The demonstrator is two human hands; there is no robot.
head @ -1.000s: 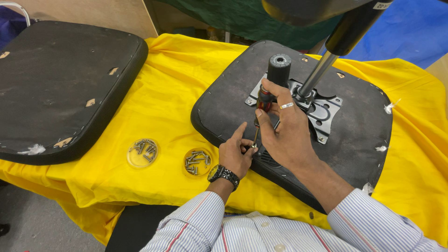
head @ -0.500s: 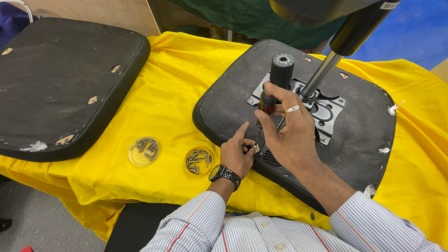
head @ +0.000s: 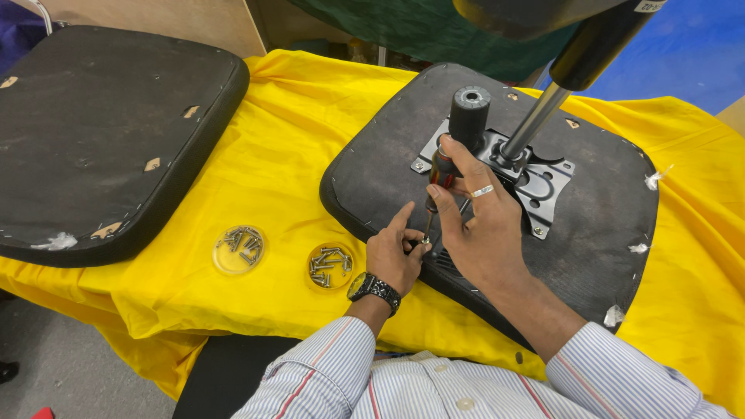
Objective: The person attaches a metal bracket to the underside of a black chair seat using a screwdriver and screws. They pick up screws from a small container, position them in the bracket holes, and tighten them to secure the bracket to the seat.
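— Head view is showing the right hand [head: 485, 233] wrapping its fingers around a red-and-black screwdriver [head: 446, 167], shaft pointing down at the near edge of an upturned black seat pan [head: 605, 217]. Which step is this looking like?

— Screw-driving, I'd judge. The left hand [head: 392, 256] is pinching its fingers at the tip, seemingly steadying a small screw; the screw itself is too small to make out.

— Where is the seat pan lying?

— On the yellow cloth [head: 287, 155] covering the tabletop, right of centre, with a metal bracket [head: 543, 182] and gas cylinder [head: 543, 109] on it.

— And the next move?

— Probably keeping the shaft upright while turning. Spare screws are sitting in two clear dishes [head: 330, 265], near left.
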